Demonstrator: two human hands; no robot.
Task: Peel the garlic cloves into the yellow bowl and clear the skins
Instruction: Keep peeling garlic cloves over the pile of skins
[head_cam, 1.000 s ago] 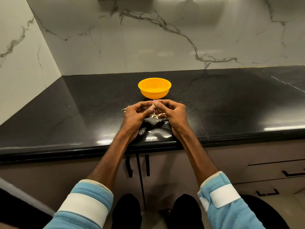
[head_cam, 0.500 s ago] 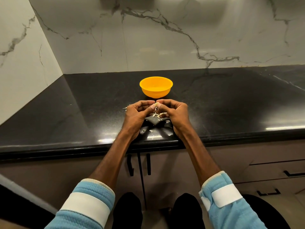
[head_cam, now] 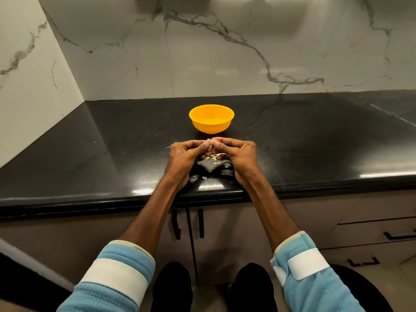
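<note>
The small pale garlic clove (head_cam: 209,143) was located just in front of the round yellow plastic bowl (head_cam: 211,122), on the side nearer the person, and was not in contact with the bowl. The clove was clamped from two sides. The thumb and forefinger tips of the left hand (head_cam: 183,157) pinched it from the left of the bowl's centre line, and those of the right hand (head_cam: 240,154) pinched it from the right. The remaining fingers of both hands were curled inward. The fingertips covered most of the clove. A thin curled strip of skin (head_cam: 210,150) hung below the clove, between the two hands. Loose papery garlic skins (head_cam: 216,155) lay farther in front of the bowl, under and between the hands, and smaller pale flakes (head_cam: 204,177) lay farther out again. The bowl stood upright on the polished black stone countertop (head_cam: 315,143), and its near wall hid its lower interior. Behind the bowl rose the white marble-pattern wall panel (head_cam: 225,64) with grey veins. In front of the bowl, below the counter edge, were grey cabinet doors (head_cam: 225,233) fitted with black bar handles (head_cam: 176,224). Nearest the camera, the left light blue sleeve (head_cam: 126,255) and the right light blue sleeve (head_cam: 301,244) each carried a white band.
</note>
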